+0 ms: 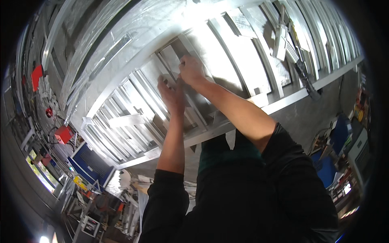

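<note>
A long silvery metal frame (289,97) with many crosswise slats lies in front of me. Near its middle, both my hands are over a narrow metal bar (167,65) between wide, shiny panels. My right hand (191,71) has its fingers curled in a pinch close to that bar; what is between them is hidden. Just left and nearer, my left hand (173,95) has bent fingers with a gap between fingertips and thumb, slightly blurred. The two hands almost touch. Nothing shows in the left one.
A grey tool with a black-wrapped handle (302,73) rests across the slats on the right. Loose metal strips (127,120) lie on the frame's left part. Beyond the left end are a red box (63,134) and a blue panel (90,164). Cluttered parts stand at lower left.
</note>
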Motion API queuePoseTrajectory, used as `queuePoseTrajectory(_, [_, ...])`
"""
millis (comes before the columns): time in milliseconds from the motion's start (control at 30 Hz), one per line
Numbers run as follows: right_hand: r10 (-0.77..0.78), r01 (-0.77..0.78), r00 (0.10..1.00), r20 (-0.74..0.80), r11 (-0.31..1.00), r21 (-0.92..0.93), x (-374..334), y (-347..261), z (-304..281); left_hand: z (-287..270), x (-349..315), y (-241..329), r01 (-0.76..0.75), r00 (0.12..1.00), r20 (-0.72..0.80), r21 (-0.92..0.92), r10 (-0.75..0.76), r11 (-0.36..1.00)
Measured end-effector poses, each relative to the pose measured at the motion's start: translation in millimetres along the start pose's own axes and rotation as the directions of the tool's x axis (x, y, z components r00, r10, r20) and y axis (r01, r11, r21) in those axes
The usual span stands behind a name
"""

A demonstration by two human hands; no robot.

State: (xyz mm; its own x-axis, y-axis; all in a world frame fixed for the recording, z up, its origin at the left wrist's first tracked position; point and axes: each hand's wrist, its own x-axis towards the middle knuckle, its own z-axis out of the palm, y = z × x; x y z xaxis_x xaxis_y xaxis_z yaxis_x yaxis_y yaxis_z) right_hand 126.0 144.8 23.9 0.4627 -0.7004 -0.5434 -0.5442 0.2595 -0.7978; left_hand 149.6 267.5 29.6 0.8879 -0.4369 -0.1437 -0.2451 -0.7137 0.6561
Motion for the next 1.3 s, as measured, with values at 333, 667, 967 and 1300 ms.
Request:
queuePoseTrajectory(333, [-0.007, 0.002, 0.996, -0.087, 0.998, -0.067, -5.6, 3.7, 19.7, 21.0, 9.1, -2.1, -0.072, 0.997, 0.024, -0.015, 0.073, 0.997])
queuePoseTrajectory(667, [-0.044, 0.047, 0.999, -0.016, 0.965, 0.259, -7.6, 11.2, 20.3, 17.2, 6.7, -0.7, -0.108, 0.993, -0.032, 0.216, 0.118, 0.97])
queuePoseTrajectory(967, [-0.012, -0.045, 0.987, 0.16, 0.936, 0.35, -2.4, 8.9, 11.2, 13.8, 8.4, -1.9, -0.157, 0.983, -0.029, 0.359, 0.179, 0.92])
queuePoseTrajectory(1300, [-0.061, 0.022, 0.992, 0.107, 0.942, 0.336, -3.6, 11.5, 15.9, 12.6, 4.3, 10.1, -0.1, 0.992, -0.039, 0.309, 0.117, 0.946])
